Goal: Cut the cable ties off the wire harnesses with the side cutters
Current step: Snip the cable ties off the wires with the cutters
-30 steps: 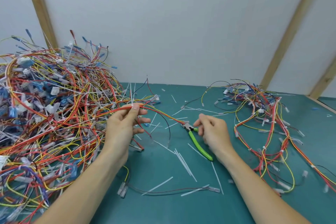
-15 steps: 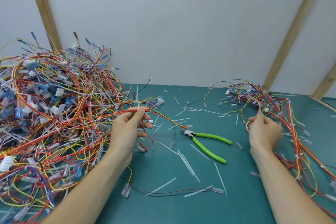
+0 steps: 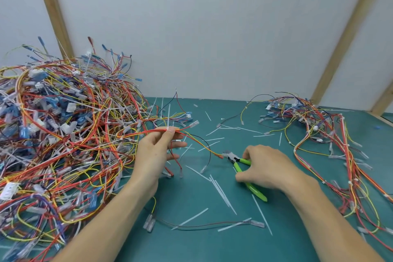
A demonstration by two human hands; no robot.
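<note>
Open mat point(image 3: 191, 247) between hands point(image 3: 263, 168)

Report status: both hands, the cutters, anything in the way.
Left hand pinching a red-and-yellow wire harness at its white cable tie. Right hand closing on the green side cutters, on the mat. Nothing blocking.

Cutter handles point(image 3: 253, 187) partly under right hand point(image 3: 268, 168)

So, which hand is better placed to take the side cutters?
Right. The right hand is already on the green side cutters, while the left hand pinches a red wire bundle.
</note>
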